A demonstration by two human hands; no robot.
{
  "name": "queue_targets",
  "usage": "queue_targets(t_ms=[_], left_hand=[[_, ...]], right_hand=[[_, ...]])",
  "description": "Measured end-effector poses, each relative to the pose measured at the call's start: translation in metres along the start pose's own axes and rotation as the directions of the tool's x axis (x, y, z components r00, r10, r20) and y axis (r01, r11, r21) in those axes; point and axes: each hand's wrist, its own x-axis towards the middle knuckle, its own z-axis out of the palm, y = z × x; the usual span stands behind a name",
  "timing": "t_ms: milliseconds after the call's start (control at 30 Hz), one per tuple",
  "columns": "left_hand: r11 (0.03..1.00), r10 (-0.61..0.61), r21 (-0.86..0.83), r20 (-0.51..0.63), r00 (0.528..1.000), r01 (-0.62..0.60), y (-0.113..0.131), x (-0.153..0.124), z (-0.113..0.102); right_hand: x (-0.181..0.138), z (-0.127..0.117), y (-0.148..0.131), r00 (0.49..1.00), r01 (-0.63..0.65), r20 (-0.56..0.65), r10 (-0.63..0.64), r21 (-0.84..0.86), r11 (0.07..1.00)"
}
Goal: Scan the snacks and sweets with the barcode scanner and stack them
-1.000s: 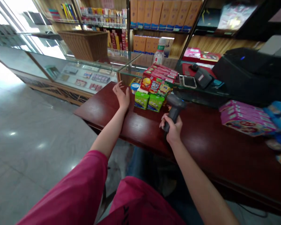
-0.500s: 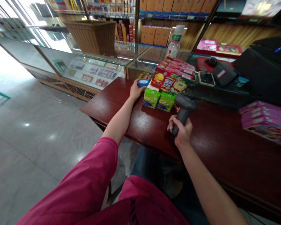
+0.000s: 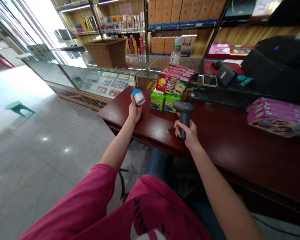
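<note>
A small white tub with a blue lid (image 3: 139, 97) is tilted in my left hand (image 3: 135, 111), raised above the dark wooden counter (image 3: 155, 125). My right hand (image 3: 188, 133) is wrapped round the handle of a black barcode scanner (image 3: 184, 115), its head pointing left. Between the two hands, farther back, stand two green boxes (image 3: 164, 101) side by side. Behind and partly above them are several red snack boxes (image 3: 168, 83) with cartoon figures.
Purple boxes (image 3: 280, 116) are stacked on the counter at the right. A clear bottle (image 3: 176, 51), a phone (image 3: 209, 80) and a black card reader-like device (image 3: 226, 75) are at the back. A wicker basket (image 3: 106, 53) sits on the glass display case. A green stool (image 3: 19, 107) is on the floor.
My left hand has lifted the blue-lidded tub from beside the boxes, bringing it left and tilting it. My right hand still grips the scanner. The camera view has shifted.
</note>
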Motion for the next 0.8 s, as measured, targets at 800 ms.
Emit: queue_targets(t_ms=[800], left_hand=[[0.722,-0.678,0.260,0.454,0.578,0.642,-0.226,-0.101,0.197]], right_hand=[[-0.051,-0.161,-0.064,0.921,0.078,-0.375,-0.104,-0.085,0.993]])
